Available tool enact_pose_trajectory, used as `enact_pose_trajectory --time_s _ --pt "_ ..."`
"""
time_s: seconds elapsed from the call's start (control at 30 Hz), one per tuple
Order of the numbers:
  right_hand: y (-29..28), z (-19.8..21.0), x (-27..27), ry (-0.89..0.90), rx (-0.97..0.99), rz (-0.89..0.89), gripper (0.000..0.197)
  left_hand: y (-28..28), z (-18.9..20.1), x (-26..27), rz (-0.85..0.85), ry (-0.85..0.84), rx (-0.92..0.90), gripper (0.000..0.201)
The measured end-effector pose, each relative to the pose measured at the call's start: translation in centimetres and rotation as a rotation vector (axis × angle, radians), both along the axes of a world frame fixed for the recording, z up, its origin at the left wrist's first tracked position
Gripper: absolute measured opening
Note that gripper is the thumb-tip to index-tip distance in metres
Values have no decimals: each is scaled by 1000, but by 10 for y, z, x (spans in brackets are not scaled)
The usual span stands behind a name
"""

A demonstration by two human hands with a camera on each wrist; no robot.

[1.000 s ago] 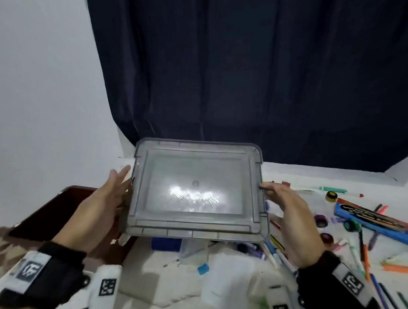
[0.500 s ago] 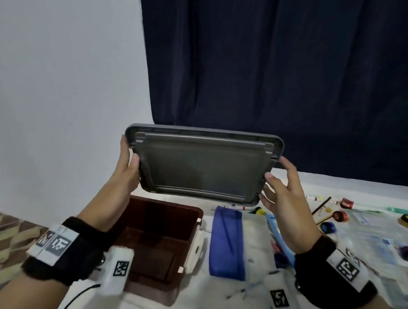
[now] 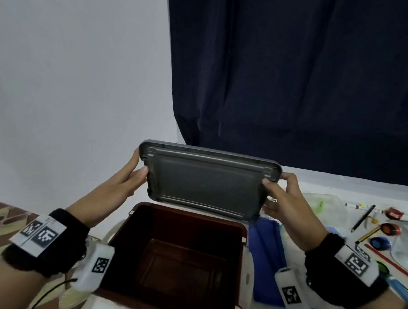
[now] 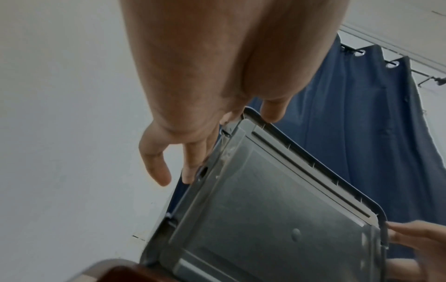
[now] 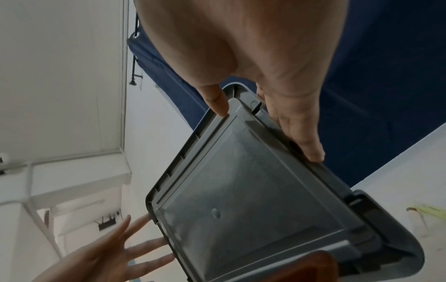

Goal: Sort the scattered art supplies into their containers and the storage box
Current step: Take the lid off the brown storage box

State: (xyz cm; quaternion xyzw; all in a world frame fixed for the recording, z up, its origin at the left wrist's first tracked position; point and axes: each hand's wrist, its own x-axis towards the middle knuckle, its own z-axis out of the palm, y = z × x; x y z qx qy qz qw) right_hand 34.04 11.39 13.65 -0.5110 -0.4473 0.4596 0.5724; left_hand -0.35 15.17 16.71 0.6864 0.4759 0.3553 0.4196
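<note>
Both hands have the grey lid [image 3: 206,185] by its short ends, left hand [image 3: 125,181] at 9 o'clock, right hand [image 3: 287,199] at 3, long axis crosswise, tilted above the open brown storage box [image 3: 239,236] at 6.

Grey lid [image 3: 206,184], dull and faintly see-through, up over a dark reddish-brown box [image 3: 181,257] with small white clips at its rim. Behind hangs a deep navy curtain [image 3: 293,76] beside a plain white wall [image 3: 73,80]. Black wristbands [image 3: 56,241] carry white tags printed with black square codes. A royal blue pouch [image 3: 267,260] lies on the white table [image 3: 336,184]. Over right: a black pen [image 3: 362,217], a red tape roll [image 3: 391,229], a blue one [image 3: 379,242], a thin red stick [image 3: 389,259]. Bottom left, a cloth [image 3: 4,214] in a brown, maroon and pale green zigzag.
</note>
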Motion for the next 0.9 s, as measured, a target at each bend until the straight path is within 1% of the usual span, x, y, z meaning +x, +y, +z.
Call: enact_pose_trajectory --time_s 0.07,0.23,0.3,0.4,0.53,0.6,0.63,0.7,0.77,0.83,0.9 --pt "7 -4 -5 -59 -3 5 22 7 -2 -12 -31 39 -24 49" --pt "17 -20 -15 -191 -9 22 23 34 -13 -38 -158 22 -132 41" --pt "20 -28 -20 -256 -34 35 23 46 -20 -48 -207 23 -159 49" --pt "21 -35 -30 -355 -46 52 23 60 -31 -63 -293 68 -175 58" --pt "14 -43 -34 -400 -85 34 14 71 -49 -79 -373 114 -194 62" --pt "6 -48 -33 -425 -85 5 15 72 -54 -82 -412 92 -184 54" --pt "2 -51 -33 -461 -78 -9 17 72 -57 -82 -418 50 -190 48" --pt "-8 -52 -36 -525 -47 -6 23 72 -62 -84 -363 -55 -231 43" --pt "-17 -51 -42 -519 -40 -12 24 73 -65 -86 -318 -115 -269 39" --pt "-24 -50 -47 -538 -51 -30 22 70 -65 -88 -311 -121 -285 36" --pt "-28 -51 -50 -576 -48 -48 22 68 -64 -89 -322 -89 -285 36"
